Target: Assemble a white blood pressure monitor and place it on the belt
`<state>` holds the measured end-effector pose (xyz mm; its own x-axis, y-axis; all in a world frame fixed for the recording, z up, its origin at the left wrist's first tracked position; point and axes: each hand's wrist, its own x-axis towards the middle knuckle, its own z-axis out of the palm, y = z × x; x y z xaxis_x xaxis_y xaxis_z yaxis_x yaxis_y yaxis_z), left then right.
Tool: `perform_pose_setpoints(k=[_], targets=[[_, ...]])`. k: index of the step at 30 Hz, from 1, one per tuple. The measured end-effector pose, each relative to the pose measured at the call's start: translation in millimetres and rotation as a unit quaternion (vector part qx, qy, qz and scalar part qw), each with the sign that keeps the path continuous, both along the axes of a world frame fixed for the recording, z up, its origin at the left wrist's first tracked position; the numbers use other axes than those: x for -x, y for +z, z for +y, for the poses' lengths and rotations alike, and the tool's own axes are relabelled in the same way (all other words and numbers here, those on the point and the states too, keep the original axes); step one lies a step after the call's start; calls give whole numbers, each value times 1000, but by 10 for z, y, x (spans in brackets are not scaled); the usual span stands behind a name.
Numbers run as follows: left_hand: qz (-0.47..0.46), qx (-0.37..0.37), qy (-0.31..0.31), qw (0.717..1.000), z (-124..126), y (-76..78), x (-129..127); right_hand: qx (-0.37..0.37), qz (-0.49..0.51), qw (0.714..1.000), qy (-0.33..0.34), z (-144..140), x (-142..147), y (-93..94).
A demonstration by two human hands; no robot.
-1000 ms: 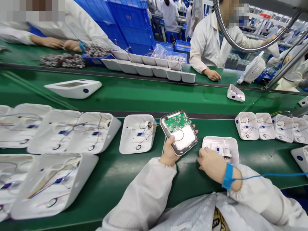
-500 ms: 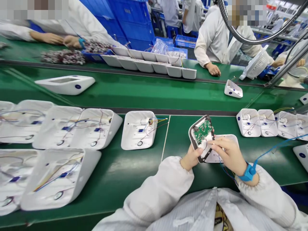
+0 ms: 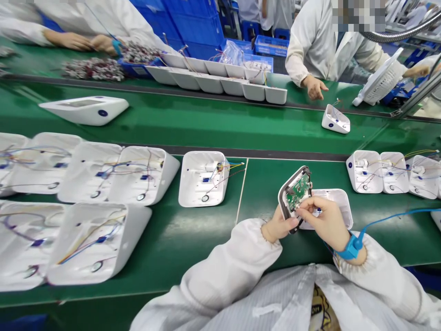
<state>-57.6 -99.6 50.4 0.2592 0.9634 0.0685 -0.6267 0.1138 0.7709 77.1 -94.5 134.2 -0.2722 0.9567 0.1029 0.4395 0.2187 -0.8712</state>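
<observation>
Through the head camera I have the panel (image 3: 285, 187) right of centre in the frame, held up at a steep tilt above the bench (image 3: 203, 230). My left hand (image 3: 280, 225) is clamped on its lower left edge, thumb on the near side. The green board (image 3: 299, 191) on the panel faces toward my right hand (image 3: 324, 216). That hand's thumb and forefinger are bent close together at the board's lower end; I cannot tell whether they pinch anything there.

Directly behind my right hand I see an open shell (image 3: 340, 202) on the bench, partly covered by hand and panel. A blue strap (image 3: 352, 247) rings my right wrist, and its cord (image 3: 389, 216) runs off the right edge.

Left of the white line (image 3: 242, 191), near the middle of the frame, I see a lone shell (image 3: 203, 179) with loose wires poking out. Wired shells (image 3: 86, 170) fill the left side, and another row (image 3: 365, 172) stands at the right. Past them, a white case (image 3: 84, 110) lies at upper left and a small shell (image 3: 336, 119) at upper right, just below a co-worker's hand (image 3: 314, 87).
</observation>
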Motion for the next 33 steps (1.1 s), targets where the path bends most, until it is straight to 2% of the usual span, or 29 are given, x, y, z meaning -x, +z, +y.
perform_pose_setpoints(k=[8,19,21,22,25,27,30,31,33], targets=[[3,13,-7,1000,-21,5,3,70,57,996,-6,14,39,11],[-3,14,-20,1000,-23,-33,-15,62,56,996,-23,-15,63,-5],[6,13,-19,1000,-19,-50,-1,24,24,999,-27,-11,44,-5],[10,12,-19,1000,-14,-50,9,-17,-5,999,-34,4,22,5],[13,12,-41,999,7,-13,40,-193,-114,973,-55,120,-94,69],[11,3,-64,998,21,23,53,-275,-180,944,3,230,-179,120],[13,-14,-84,996,35,38,59,-319,-237,907,137,344,-237,153],[14,-15,-86,996,38,27,59,-327,-244,900,153,355,-233,150],[15,-10,-89,996,40,-12,62,-339,-249,897,136,340,-221,141]])
